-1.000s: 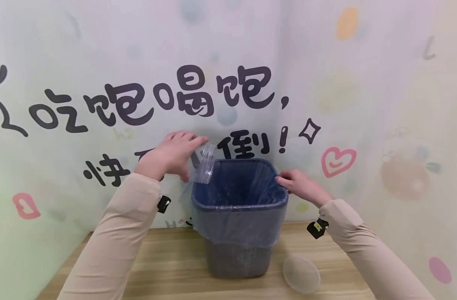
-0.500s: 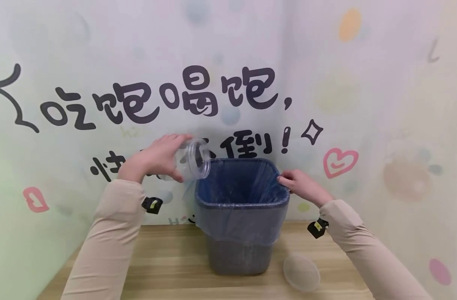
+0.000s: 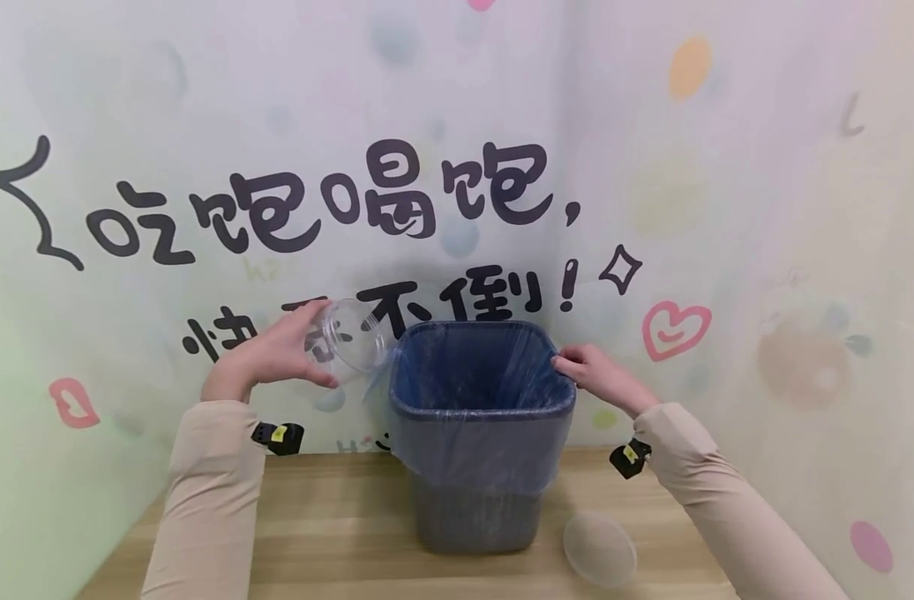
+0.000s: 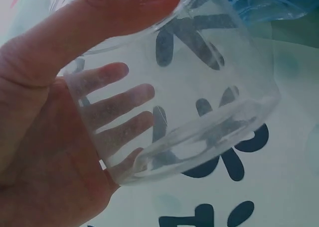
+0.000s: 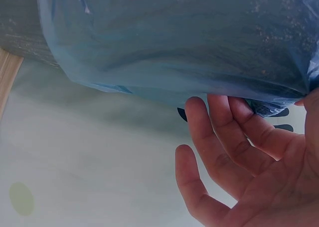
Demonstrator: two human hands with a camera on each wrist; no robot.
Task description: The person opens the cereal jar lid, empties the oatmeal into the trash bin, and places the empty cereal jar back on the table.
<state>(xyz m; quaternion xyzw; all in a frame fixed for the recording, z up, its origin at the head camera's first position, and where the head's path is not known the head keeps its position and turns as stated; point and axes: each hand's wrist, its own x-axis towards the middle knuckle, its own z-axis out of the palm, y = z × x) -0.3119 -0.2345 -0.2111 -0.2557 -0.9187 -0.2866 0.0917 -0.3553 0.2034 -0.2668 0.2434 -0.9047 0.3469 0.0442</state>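
In the head view my left hand (image 3: 277,348) grips a clear plastic jar (image 3: 355,340) just left of the trash can's rim. The jar is tilted on its side; the left wrist view shows my thumb across its ridged neck and my fingers behind its see-through wall, with nothing visible inside the jar (image 4: 199,82). A trash can (image 3: 481,523) stands upright, lined with a thin blue plastic bag (image 3: 475,454) folded over its rim. At the rim's right side, my right hand (image 3: 602,377) pinches the rim and bag, its lower fingers loosely bent outside the bag (image 5: 164,48).
A round translucent lid (image 3: 599,550) lies on the wooden table (image 3: 337,525), right of the trash can. Close behind stands a wall (image 3: 457,75) with dark lettering and coloured drawings. A small black camera is strapped at each wrist.
My left hand has moved left and slightly down with the jar, away from the trash can's opening. My right hand has stayed at the rim.
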